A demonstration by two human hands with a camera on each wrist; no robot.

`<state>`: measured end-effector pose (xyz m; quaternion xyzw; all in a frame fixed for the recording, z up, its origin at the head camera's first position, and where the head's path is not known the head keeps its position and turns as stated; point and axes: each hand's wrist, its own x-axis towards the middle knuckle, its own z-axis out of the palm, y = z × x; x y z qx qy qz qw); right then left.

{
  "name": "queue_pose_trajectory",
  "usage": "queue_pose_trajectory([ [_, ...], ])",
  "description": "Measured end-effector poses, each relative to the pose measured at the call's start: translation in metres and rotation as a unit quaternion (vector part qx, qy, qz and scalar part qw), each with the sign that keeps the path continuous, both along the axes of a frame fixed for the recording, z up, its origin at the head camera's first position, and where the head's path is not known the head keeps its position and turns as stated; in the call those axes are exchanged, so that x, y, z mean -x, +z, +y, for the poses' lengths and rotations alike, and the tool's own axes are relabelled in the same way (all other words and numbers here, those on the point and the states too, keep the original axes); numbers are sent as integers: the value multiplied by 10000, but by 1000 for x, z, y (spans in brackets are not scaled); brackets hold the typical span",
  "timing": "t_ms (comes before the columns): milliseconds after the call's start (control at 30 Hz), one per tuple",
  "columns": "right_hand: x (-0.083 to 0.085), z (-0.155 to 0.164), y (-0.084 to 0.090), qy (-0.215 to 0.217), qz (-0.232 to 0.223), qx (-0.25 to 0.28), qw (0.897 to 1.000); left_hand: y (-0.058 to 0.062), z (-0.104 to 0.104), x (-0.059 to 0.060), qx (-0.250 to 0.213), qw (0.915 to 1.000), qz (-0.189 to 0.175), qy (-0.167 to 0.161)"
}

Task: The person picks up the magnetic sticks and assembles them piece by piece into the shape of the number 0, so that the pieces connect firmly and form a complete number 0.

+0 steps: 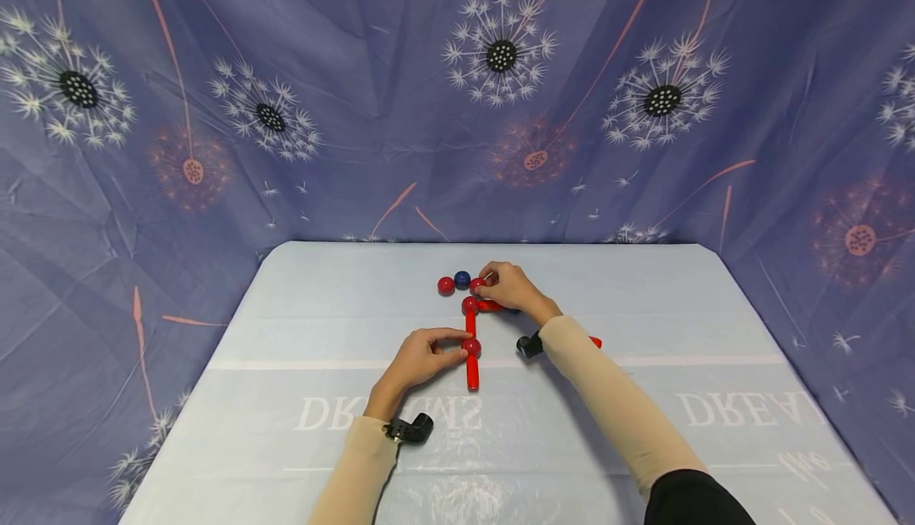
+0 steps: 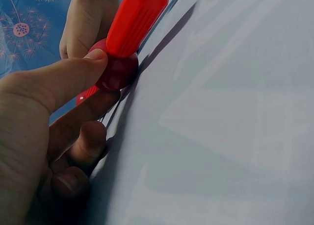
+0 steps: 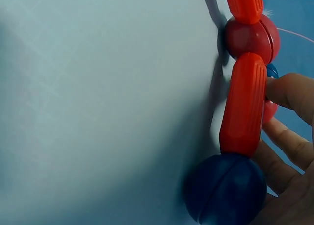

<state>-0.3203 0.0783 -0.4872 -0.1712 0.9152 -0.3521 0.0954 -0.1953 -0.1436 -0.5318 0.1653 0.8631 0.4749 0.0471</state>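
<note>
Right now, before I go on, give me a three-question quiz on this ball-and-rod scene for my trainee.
1. True or false: the left hand pinches a red ball that sits on a red rod.
2. Which loose ball lies beside the loose red ball at the far end of the blue table cover? A) green B) dark blue C) yellow
3. Fill in: in the right wrist view, the orange-red rod runs from a red ball to a ____ ball.

Key: 1 true; 2 B, the dark blue ball; 3 dark blue.
</note>
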Motion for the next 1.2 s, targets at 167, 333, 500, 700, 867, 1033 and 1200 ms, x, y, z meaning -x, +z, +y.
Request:
queue_pose_trajectory([
  [167, -2, 6, -1, -93, 54, 87, 9999, 0, 2, 0, -5, 10000, 7, -6],
  [333, -5, 15, 0, -224, 139, 376, 9989, 0, 3, 0, 8, 10000, -28, 23],
  [500, -13, 22, 0, -421, 174, 551, 9974, 0, 4, 0, 48, 10000, -65, 56],
  [700, -33, 28, 6, -579, 325, 753, 9949, 1, 3, -1, 20, 10000, -40, 20],
  [867, -52, 33, 12, -683, 549, 919, 9919, 1, 2, -1, 75, 9999, -54, 57],
  [1033, -71, 39, 15, -743, 541, 1056, 9902, 1, 1, -1, 59, 9999, -31, 88],
  [1200, -90, 42, 14, -621, 621, 1229, 9885, 0, 2, -1, 57, 9999, 19, 90],
])
